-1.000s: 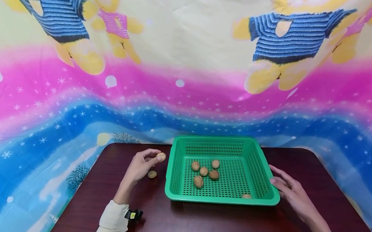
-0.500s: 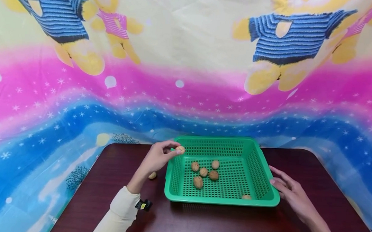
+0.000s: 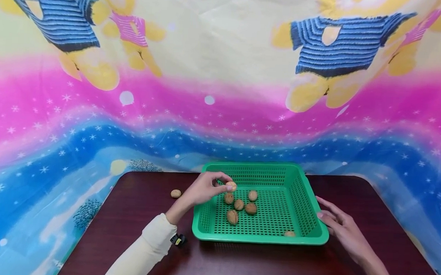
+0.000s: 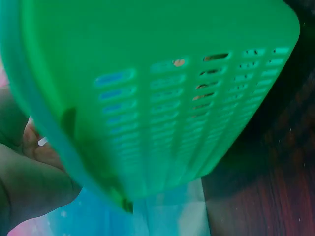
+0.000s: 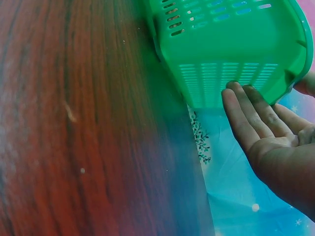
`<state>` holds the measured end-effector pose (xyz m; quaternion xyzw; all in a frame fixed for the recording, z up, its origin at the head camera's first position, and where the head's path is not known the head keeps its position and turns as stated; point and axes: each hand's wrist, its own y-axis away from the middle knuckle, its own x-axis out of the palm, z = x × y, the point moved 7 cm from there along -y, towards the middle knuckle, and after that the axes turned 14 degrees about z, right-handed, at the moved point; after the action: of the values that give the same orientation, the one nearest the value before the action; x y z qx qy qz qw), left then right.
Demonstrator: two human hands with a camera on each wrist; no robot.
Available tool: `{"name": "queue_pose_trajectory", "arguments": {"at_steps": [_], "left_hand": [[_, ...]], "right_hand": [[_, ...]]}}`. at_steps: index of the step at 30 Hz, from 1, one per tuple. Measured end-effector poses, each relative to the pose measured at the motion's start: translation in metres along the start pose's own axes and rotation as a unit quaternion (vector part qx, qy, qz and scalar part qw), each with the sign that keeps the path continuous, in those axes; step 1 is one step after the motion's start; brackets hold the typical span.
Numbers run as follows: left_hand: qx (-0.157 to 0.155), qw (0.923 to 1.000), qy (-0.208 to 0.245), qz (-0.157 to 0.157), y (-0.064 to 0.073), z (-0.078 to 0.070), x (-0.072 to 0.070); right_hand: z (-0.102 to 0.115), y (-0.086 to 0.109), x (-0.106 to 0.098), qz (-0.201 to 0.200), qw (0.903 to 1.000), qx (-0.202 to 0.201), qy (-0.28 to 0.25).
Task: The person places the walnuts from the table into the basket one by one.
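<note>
Above the left part of the green basket (image 3: 260,239), my left hand (image 3: 203,189) pinches one walnut (image 3: 232,186) between thumb and fingertips, the fingers bent toward it. From the head view, the pinched walnut shows just beyond another walnut (image 3: 229,199) lying on the basket floor; I cannot tell how high it is held. Nearby on that floor lie a small round walnut (image 3: 239,204), a darker walnut (image 3: 251,208), a larger walnut (image 3: 232,217) toward me and a pale walnut (image 3: 253,196) on the far side. Well apart from these, a partly hidden walnut (image 3: 289,234) sits against the near wall, toward the right corner.

At the basket's right side, my right hand (image 3: 343,229) is spread fairly open, thumb at the rim and nearly straight fingers (image 5: 242,118) against the outer wall; it has hold of no walnut. The basket rests on the dark, reddish-brown surface (image 3: 135,232), and left of it, beyond my left forearm, lies a loose walnut (image 3: 175,194). My left arm wears a cream sleeve (image 3: 145,245), with a small black device (image 3: 178,239) at the wrist. Behind the surface hangs a cloth (image 3: 206,128) printed with bears and snowflakes in pink and blue.
</note>
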<state>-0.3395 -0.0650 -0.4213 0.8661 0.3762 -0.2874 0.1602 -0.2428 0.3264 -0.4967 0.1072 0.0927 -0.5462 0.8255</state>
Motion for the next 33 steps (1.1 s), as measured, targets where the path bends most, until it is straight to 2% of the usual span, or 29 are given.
{"name": "queue_pose_trajectory", "arguments": {"at_steps": [10,17,23,33], "left_hand": [[0.020,0.9982,-0.015,0.054,-0.018,-0.004,0.024],[0.006,0.9948,-0.045,0.091,-0.028,-0.001,0.041],[-0.005,0.9919,-0.062,0.111,-0.030,0.004,0.055],[-0.020,0.9884,-0.062,0.137,-0.034,0.012,0.066]], "right_hand": [[0.000,0.000,0.001,-0.001,0.9999,0.012,-0.002],[0.000,0.000,0.001,-0.009,0.9995,0.027,0.012],[-0.002,-0.001,0.003,-0.007,0.9995,0.027,0.013],[-0.003,-0.001,0.000,-0.005,0.9998,0.015,0.010]]}}
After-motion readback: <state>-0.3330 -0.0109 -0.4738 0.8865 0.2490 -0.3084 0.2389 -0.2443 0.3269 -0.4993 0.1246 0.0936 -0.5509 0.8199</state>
